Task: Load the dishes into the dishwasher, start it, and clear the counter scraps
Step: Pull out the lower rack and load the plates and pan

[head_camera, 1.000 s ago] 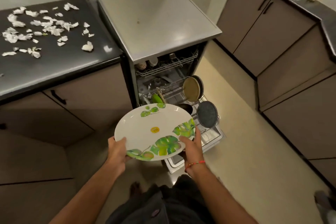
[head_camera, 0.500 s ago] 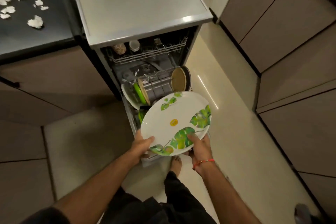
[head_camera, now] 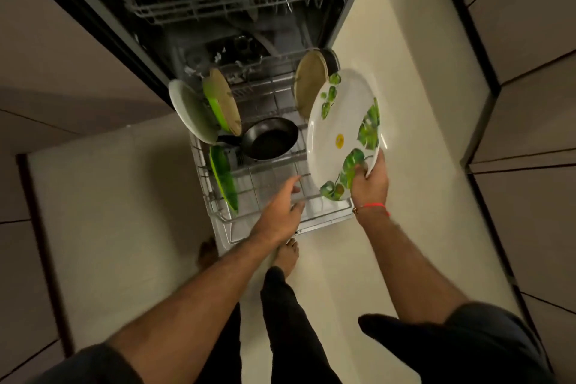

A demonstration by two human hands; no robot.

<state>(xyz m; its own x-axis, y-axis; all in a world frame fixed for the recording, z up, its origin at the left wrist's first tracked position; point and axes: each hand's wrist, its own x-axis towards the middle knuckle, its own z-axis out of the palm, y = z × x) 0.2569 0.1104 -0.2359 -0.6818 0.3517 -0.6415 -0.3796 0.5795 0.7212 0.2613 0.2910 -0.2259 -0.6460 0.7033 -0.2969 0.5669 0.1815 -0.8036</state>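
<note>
The right hand [head_camera: 369, 179] pinches the plate [head_camera: 341, 131] by its lower rim, right of centre, tilted over the lower rack [head_camera: 218, 215]. The left hand [head_camera: 280, 212], fingers loose and holding nothing, hovers mid-frame above the rack. A one-handed rim grip could slip, and the plate might knock the tan plate [head_camera: 308, 84] or pan [head_camera: 269, 139] beside it.

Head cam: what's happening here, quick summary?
A person is loading a dishwasher. The right hand grips a white leaf-print plate by its lower edge, tilted on edge over the right side of the pulled-out lower rack. The left hand reaches over the rack's front, fingers relaxed and holding nothing. Already racked: a black pan in the middle and several plates standing along the left and back right.
</note>
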